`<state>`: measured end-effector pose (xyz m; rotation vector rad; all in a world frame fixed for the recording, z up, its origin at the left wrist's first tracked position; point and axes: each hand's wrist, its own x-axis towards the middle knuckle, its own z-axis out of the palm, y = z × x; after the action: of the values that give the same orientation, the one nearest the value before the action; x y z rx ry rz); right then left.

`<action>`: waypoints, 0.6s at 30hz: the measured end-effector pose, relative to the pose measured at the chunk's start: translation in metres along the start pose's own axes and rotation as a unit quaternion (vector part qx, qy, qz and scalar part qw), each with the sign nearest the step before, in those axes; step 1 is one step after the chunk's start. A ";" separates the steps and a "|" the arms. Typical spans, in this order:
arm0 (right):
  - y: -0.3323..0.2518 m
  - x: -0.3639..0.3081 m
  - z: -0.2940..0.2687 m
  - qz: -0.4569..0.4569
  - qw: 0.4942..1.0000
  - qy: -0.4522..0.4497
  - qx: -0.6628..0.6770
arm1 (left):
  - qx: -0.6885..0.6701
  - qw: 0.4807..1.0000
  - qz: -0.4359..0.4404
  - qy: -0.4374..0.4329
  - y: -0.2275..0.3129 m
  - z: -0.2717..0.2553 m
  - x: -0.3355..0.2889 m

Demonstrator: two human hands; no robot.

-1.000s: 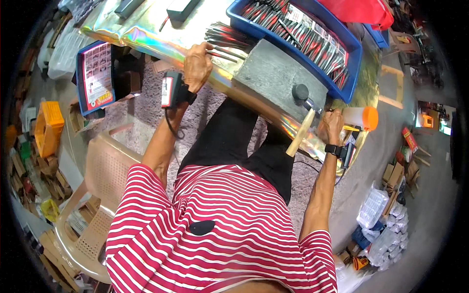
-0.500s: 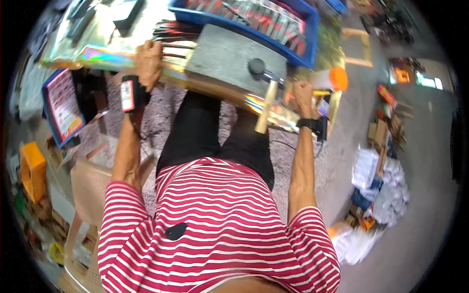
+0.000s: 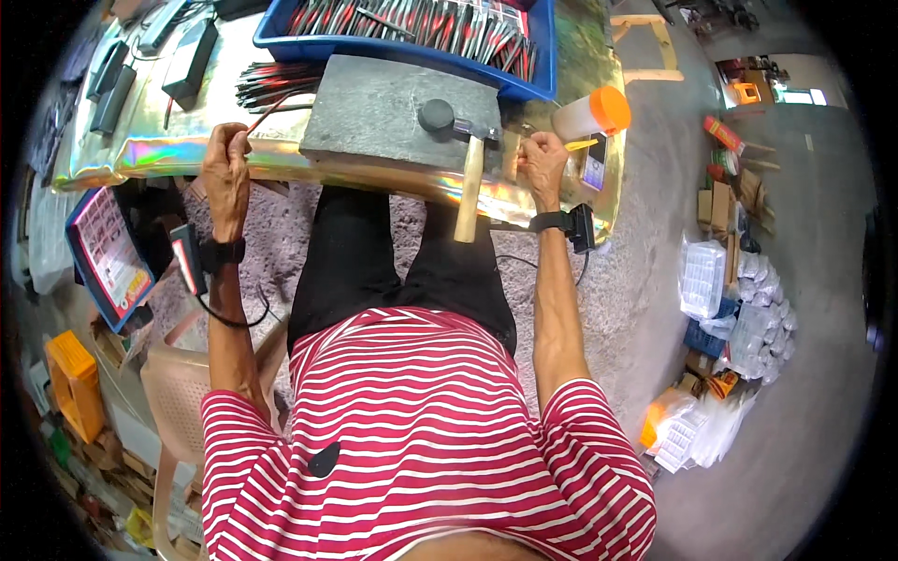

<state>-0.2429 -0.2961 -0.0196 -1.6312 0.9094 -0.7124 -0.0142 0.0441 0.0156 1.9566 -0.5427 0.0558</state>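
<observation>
One thin rod (image 3: 266, 116) sits pinched in the left hand (image 3: 226, 164); the right hand (image 3: 543, 163) curls (whether gripping, unclear); the hammer handle (image 3: 470, 191) points near, presumably for reach.

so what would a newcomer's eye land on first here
Probably the blue tray, packed with slim red-and-black pieces, on the shiny gold table. Next, the mallet lying on a grey slab in front of it, its pale handle jutting past the slab's near edge. Then the bright orange lid on the container beyond the right hand.
</observation>
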 end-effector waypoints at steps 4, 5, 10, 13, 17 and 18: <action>-0.006 -0.004 0.000 0.035 0.998 0.024 0.045 | -0.200 0.976 -0.058 -0.064 0.034 0.000 -0.017; -0.006 -0.004 0.000 0.035 0.998 0.026 0.045 | -0.200 0.976 -0.057 -0.065 0.045 0.002 -0.021; 0.000 -0.003 -0.005 0.042 0.980 0.003 0.196 | -0.285 0.944 -0.103 -0.130 0.075 0.012 -0.037; -0.002 -0.005 -0.006 0.052 0.978 0.016 0.200 | -0.331 0.922 -0.118 -0.161 0.084 0.022 -0.043; -0.003 -0.007 -0.005 0.060 0.982 0.023 0.175 | -0.362 0.902 -0.141 -0.185 0.096 0.029 -0.049; -0.003 -0.007 -0.004 0.057 0.985 0.029 0.161 | -0.377 0.892 -0.159 -0.192 0.097 0.030 -0.050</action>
<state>-0.2488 -0.2920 -0.0161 -1.2695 0.8722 -0.7865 -0.1032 0.0019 0.0713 1.2543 -0.4001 -0.6719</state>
